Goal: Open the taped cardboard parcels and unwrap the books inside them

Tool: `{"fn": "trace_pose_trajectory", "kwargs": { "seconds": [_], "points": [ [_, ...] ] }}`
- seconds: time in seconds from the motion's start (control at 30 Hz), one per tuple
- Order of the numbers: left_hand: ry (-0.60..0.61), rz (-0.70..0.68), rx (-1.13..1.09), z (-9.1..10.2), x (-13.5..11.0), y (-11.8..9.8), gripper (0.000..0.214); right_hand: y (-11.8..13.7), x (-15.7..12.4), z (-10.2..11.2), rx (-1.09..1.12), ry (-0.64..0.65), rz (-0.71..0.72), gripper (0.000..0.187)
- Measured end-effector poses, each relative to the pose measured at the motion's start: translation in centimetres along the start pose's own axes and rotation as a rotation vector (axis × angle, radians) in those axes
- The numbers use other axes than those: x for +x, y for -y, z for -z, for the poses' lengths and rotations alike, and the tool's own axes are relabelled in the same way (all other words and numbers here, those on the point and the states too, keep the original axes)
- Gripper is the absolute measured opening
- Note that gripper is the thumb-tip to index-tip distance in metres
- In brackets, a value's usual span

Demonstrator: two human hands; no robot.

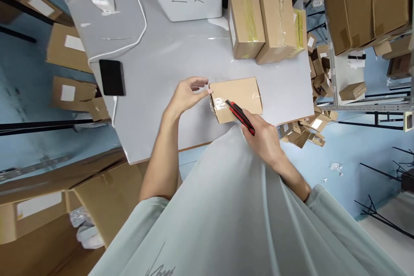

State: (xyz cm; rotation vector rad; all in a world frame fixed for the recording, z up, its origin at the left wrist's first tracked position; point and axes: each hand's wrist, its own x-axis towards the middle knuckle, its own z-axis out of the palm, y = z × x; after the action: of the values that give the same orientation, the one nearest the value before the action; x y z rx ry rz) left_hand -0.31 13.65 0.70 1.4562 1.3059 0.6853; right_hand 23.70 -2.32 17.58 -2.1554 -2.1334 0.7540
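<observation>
A small brown cardboard box (242, 88) lies on the grey-white table (168, 112), with clear tape at its left end. At that left end is my left hand (187, 95), its fingers apart and the thumb tip at the box edge. A red and black box cutter (238, 115) is gripped in my right hand (263, 138). It points up and left over the box's near side, its tip close to the tape. Whether the blade touches the cardboard I cannot tell.
Taped cardboard boxes (276, 23) stand at the back right, beside a white bin (194, 4) with handwritten characters. A black phone (111, 77) with a white cable (142, 30) lies at the left. A large open carton (106, 194) stands on the lower left.
</observation>
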Motion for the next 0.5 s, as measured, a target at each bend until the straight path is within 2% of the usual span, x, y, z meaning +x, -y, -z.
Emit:
{"fn": "trace_pose_trajectory", "kwargs": {
  "seconds": [0.17,0.27,0.5],
  "points": [
    [0.022,-0.021,-0.113,-1.1,-1.0,1.2,0.047,2.6,1.9,-1.9,-0.007,0.031,-0.004,0.055],
    [0.041,-0.039,-0.142,-1.0,-1.0,1.4,0.046,4.1,2.3,-2.7,-0.038,0.049,-0.03,0.056],
    [0.082,-0.082,-0.148,-0.7,-0.9,1.8,0.038,8.0,2.4,-2.8,-0.143,0.158,-0.176,0.056]
  ]
}}
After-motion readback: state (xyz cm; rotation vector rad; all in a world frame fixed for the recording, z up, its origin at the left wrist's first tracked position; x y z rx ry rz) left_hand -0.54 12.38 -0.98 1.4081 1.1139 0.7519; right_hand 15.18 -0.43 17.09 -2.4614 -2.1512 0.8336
